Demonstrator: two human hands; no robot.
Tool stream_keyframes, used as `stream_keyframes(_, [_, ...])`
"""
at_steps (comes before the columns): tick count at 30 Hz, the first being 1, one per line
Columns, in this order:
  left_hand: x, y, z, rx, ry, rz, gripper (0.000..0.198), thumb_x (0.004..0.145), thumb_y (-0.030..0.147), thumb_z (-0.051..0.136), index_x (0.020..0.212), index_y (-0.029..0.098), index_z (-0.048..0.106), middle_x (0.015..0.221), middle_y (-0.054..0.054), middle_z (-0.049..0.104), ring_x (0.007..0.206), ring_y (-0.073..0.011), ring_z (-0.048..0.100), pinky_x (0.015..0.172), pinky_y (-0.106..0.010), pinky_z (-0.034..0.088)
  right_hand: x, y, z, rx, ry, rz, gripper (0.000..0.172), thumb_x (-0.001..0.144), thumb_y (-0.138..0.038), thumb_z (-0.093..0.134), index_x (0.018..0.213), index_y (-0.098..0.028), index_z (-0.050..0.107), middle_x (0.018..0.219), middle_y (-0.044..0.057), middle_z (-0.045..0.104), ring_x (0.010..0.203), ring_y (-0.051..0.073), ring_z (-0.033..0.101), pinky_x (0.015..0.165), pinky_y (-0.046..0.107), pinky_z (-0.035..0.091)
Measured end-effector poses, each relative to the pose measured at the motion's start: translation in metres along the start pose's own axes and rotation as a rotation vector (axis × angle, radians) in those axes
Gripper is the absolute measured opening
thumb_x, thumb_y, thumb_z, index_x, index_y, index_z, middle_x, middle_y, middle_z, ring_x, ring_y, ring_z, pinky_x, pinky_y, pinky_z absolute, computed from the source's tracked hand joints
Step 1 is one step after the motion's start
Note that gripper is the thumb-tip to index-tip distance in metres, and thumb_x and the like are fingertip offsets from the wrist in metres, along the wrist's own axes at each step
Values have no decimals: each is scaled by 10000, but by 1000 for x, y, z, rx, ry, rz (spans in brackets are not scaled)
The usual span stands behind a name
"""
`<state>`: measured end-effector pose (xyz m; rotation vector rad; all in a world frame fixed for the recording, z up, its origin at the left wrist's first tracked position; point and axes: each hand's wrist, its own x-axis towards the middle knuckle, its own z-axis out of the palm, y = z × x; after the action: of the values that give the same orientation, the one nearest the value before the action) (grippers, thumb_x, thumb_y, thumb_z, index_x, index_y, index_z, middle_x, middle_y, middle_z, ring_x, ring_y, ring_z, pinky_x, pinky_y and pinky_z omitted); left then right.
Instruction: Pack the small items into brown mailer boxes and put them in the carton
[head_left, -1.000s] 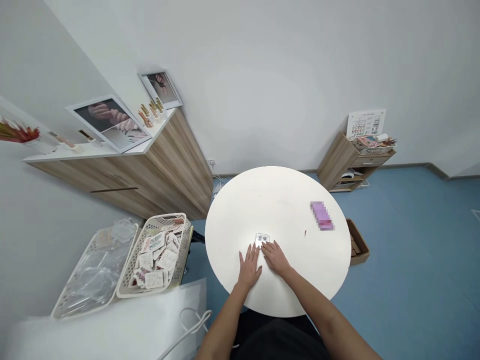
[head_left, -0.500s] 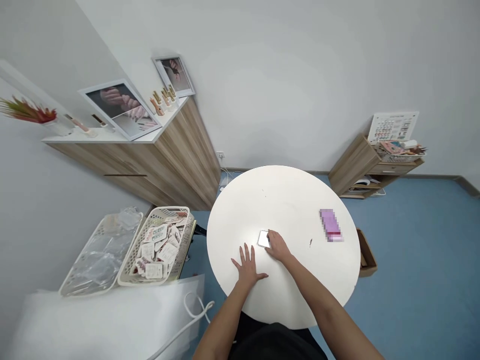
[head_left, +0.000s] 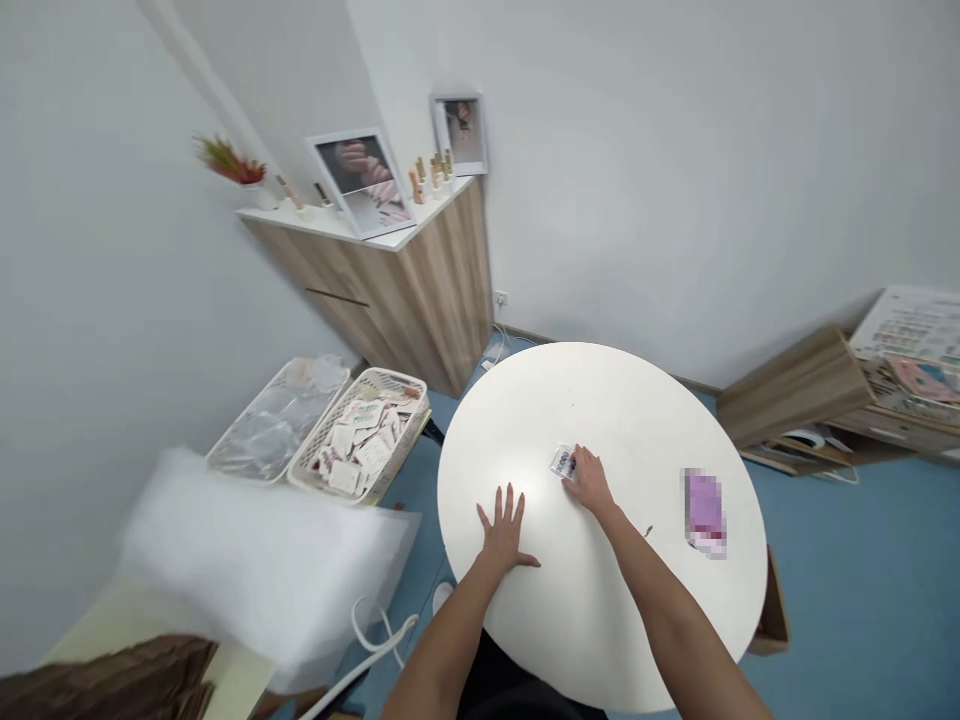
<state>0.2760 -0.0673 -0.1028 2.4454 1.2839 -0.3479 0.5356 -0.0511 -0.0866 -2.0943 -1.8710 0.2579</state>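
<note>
My right hand [head_left: 589, 480] rests on a small clear packet [head_left: 562, 461] near the middle of the round white table [head_left: 600, 620], fingers curled onto its right edge. My left hand [head_left: 504, 530] lies flat on the tabletop with fingers spread, holding nothing, a hand's width left of the packet. A pink blurred rectangle [head_left: 704, 512] lies on the table to the right.
Two white baskets stand on the floor left of the table: one with many small packets [head_left: 364, 432], one with clear plastic [head_left: 277, 415]. A white foam sheet [head_left: 255, 565] lies at lower left. A wooden cabinet [head_left: 409, 275] and low shelf [head_left: 817, 385] line the wall.
The camera swung left. My left hand slid away from the packet and spread flat. My right hand stayed on the packet, which shifted a little across the table.
</note>
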Motion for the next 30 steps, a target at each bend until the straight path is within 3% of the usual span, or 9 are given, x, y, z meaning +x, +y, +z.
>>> stream_keyframes(3, [-3,2,-16,-104,-26,45,1302,579,826,610,1544,212,-10,1598,-178,-89,1426,-472,-162,1006,-800,-56,-4,-12,1,-15,60,-66,410,812,-295,510,1201,-166,505,1402,183,475,1343,346,353,1052,550,325])
stream_keyframes(6, [-10,-5,-34,-257,-61,91,1056,713,729,586,1541,253,136,1616,-142,14,1469,-413,-30,1072,-751,35,-2,-39,8,22,112,-187,390,870,-313,471,1224,-152,497,1373,193,491,1328,343,368,1035,546,354])
stream_keyframes(10, [-45,-38,-45,-373,181,-52,630,890,432,510,1461,212,358,1596,-132,209,1485,-291,121,1173,-576,156,3,-102,26,89,100,-342,366,906,-289,421,1239,-154,490,1324,192,523,1268,326,430,1006,535,398])
stream_keyframes(14, [-108,-91,-38,-394,365,-151,490,904,294,466,1384,198,456,1550,-119,337,1463,-275,224,1171,-545,238,3,-183,48,168,48,-478,358,910,-246,396,1245,-157,489,1282,186,546,1231,313,470,990,522,423])
stream_keyframes(18, [-174,-150,-30,-370,511,-268,465,913,244,412,1372,187,463,1523,-118,387,1453,-263,257,1168,-541,258,-9,-267,69,234,-1,-582,350,914,-235,397,1238,-145,495,1247,186,563,1216,301,484,983,501,440])
stream_keyframes(22, [-230,-198,-25,-335,603,-383,563,896,216,409,1455,195,344,1562,-111,312,1477,-267,166,1168,-591,215,-32,-343,84,262,-57,-676,367,915,-239,401,1261,-151,489,1276,181,551,1208,302,491,988,509,435])
stream_keyframes(26, [-275,-236,-15,-323,567,-500,765,799,65,393,1525,185,185,1597,-103,212,1487,-252,100,1182,-584,184,-62,-405,94,229,-180,-732,376,913,-241,420,1269,-141,489,1313,179,534,1226,290,478,1018,469,417])
stream_keyframes(30, [-304,-265,-3,-369,521,-540,868,735,-20,353,1544,162,97,1601,-106,192,1479,-217,154,1198,-495,232,-91,-451,106,136,-299,-721,431,879,-299,521,1282,-151,487,1368,181,507,1276,309,445,1075,486,351])
